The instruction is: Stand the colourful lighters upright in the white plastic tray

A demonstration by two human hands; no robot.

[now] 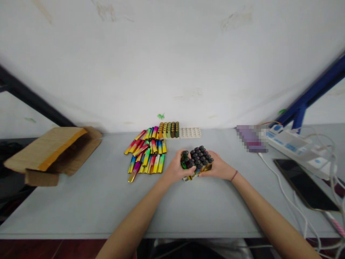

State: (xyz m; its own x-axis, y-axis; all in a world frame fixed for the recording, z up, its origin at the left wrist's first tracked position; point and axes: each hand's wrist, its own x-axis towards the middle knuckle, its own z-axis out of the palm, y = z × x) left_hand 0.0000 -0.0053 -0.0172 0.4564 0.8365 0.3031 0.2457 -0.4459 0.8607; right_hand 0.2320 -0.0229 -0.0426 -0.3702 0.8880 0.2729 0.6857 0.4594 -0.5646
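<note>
In the head view, a tight cluster of upright black-topped tubes stands at the table's middle, in a pale holder that shows at its lower left edge. My left hand is closed round black-topped, shiny coloured tubes at the cluster's left side. Against the right side lies my right hand, its fingers curled round the cluster and partly hidden. Left of my hands lies a loose pile of shiny, multicoloured flat tubes. Behind, gold-topped tubes stand in rows beside a white holder with holes.
An open cardboard box lies at the left on the grey table. On the right are a black phone, a white power strip, loose white cables and a blurred purple item. A white wall stands behind.
</note>
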